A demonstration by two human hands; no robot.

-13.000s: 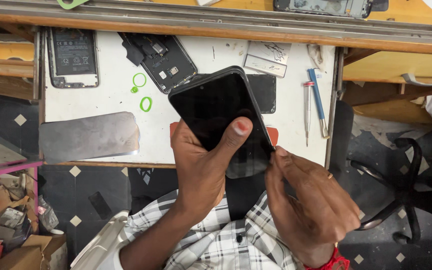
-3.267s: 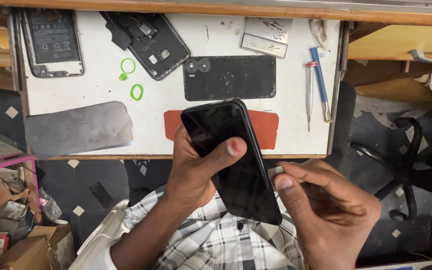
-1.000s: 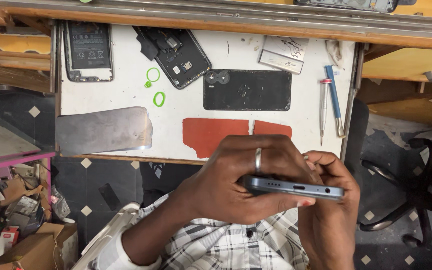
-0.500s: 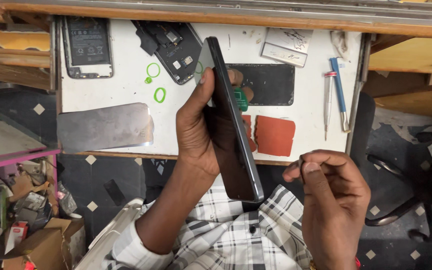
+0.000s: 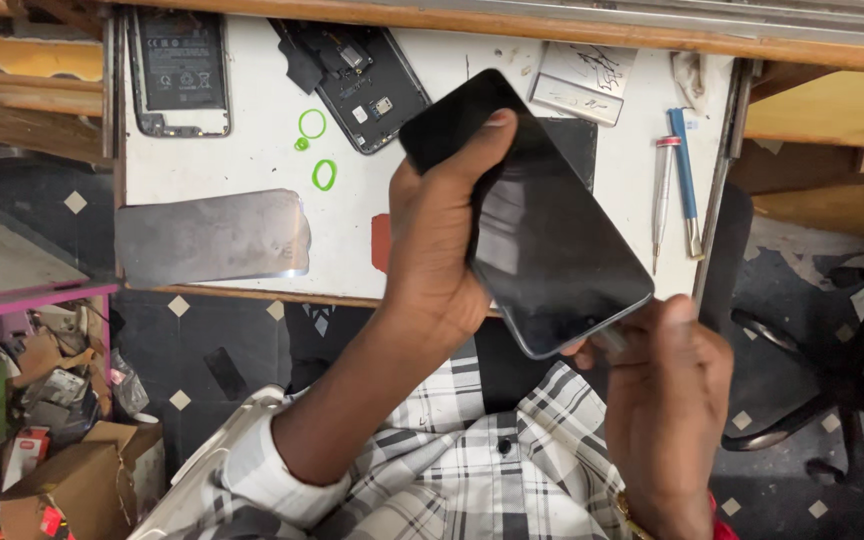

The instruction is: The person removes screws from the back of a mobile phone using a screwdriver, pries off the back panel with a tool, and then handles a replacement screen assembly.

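Seen from above, looking down at a white tabletop [image 5: 252, 170] and the person's own lap in a checked shirt [image 5: 472, 460].

Left hand [image 5: 442, 240] wrapped around the left edge of a black smartphone [image 5: 532, 220], thumb laid across its top corner, fingers [image 5: 497, 130] curled tight behind it. Phone held slanted above the tabletop's near edge, dark glass facing up, top end over the tabletop, bottom end out over the lap.

Right hand [image 5: 667, 400] at the phone's lower right corner, fingertips pinched together against that corner; whether something small sits between them cannot be told.

On the tabletop, well apart from the hands: an opened phone with its battery showing [image 5: 179, 70] at far left, a second opened phone body with circuit parts [image 5: 362, 75] beside it, two small green rings [image 5: 317, 150] between them and nearer. A grey metal sheet [image 5: 212, 237] at the left near edge. A red patch [image 5: 381, 243] just left of the left hand. Two slim screwdrivers [image 5: 674, 180] at the right side, one blue-handled. A small pale card [image 5: 582, 82] near the far edge, partly behind the phone.
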